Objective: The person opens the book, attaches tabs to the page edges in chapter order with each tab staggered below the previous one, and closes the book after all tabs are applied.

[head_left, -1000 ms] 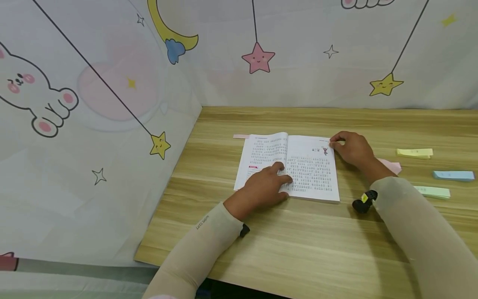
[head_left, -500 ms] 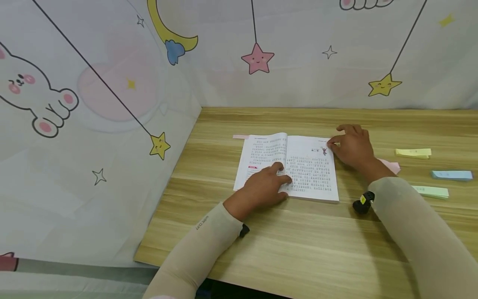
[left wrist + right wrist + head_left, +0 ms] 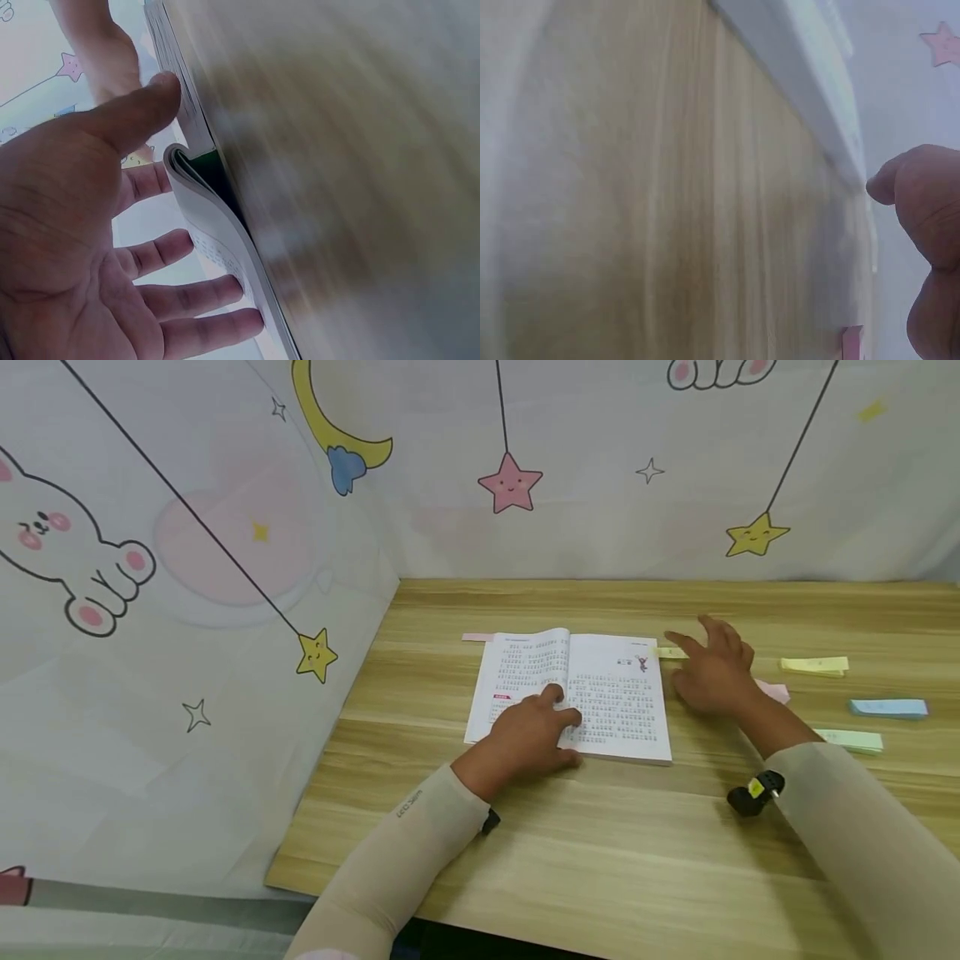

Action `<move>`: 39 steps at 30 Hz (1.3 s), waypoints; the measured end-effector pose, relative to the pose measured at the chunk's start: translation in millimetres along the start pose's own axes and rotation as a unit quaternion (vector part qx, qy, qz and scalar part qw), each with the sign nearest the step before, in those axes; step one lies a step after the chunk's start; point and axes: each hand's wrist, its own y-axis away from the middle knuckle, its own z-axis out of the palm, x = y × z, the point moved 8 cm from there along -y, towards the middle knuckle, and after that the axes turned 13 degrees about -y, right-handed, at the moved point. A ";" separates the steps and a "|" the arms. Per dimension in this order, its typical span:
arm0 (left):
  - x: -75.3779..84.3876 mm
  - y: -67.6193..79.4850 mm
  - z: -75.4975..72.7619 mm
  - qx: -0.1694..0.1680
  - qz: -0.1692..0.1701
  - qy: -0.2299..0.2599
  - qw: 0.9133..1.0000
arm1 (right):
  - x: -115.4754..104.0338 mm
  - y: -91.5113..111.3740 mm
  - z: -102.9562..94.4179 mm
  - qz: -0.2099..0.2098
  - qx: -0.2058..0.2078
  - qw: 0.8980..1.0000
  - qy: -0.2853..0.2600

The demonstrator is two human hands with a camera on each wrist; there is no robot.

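Note:
An open book [image 3: 618,710] with printed pages lies on the wooden table. Across its lower middle, near the spine, my left hand [image 3: 528,735] rests with fingers spread and presses the pages down; the left wrist view shows the fingers [image 3: 195,296] against the curved pages. Just right of the book's upper right corner, my right hand [image 3: 716,672] hovers with its fingers apart and holds nothing. Beneath its fingertips a yellow sticky tab [image 3: 671,652] sticks out from the right page edge. A pink tab [image 3: 477,637] juts from the book's upper left edge.
To the right lie a yellow sticky-tab pad [image 3: 813,666], a blue pad [image 3: 888,708] and a green pad [image 3: 851,741]. A pink pad [image 3: 774,692] is partly hidden behind the right forearm. A patterned cloth [image 3: 585,543] hangs behind the table [image 3: 600,852].
My right hand has come off the page corner and moved right, its fingers spreading. The yellow tab at the page edge is now visible. The left hand stays on the book.

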 end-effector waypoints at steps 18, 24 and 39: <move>-1.9 -0.9 -4.5 0.008 -0.017 -0.002 1.000 | -38.0 81.6 -8.8 -0.072 -0.005 0.997 -0.026; -10.5 -2.1 -14.4 0.069 -0.085 0.032 0.993 | -66.1 90.4 25.4 -0.187 -0.076 0.979 -0.007; -3.8 6.1 -26.0 0.135 -0.021 -0.113 0.984 | -87.3 90.4 34.6 -0.234 -0.087 0.968 0.034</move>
